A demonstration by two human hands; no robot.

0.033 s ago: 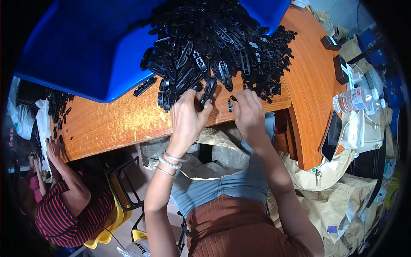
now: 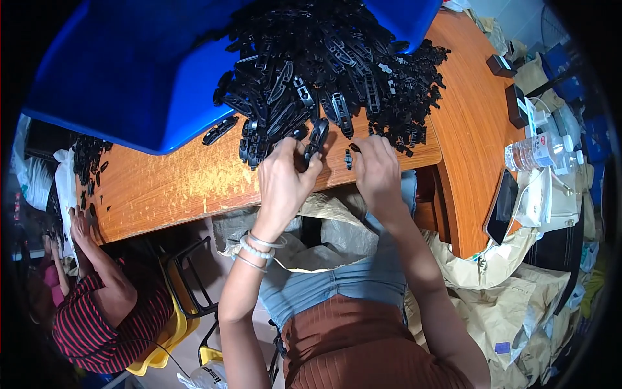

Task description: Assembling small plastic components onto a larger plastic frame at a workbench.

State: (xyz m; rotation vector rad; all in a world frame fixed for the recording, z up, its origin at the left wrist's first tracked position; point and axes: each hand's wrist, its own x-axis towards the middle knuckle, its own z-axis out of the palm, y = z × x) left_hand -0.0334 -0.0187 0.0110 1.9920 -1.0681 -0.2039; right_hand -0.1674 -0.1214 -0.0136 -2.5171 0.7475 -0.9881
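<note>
My left hand (image 2: 285, 175) is closed on a long, rounded black plastic part (image 2: 317, 137), held tilted up between thumb and fingers just above the table's front edge. Bracelets circle that wrist. A short way to the right, my right hand (image 2: 377, 165) has its fingers curled together, with a small black plastic piece (image 2: 354, 148) at the fingertips. Between the hands a small black clip (image 2: 348, 159) lies on the wood. Beyond both hands spreads a heap of black plastic parts (image 2: 311, 71), long oval ones in the middle and smaller clips at the right.
A large blue bin (image 2: 116, 84) rests tilted behind the heap. Below the table edge an open sack (image 2: 343, 249) sits at my lap. On the right side of the wooden table (image 2: 470, 129) are a phone (image 2: 501, 206) and water bottle (image 2: 531, 153). Another person (image 2: 113, 311) works at the left.
</note>
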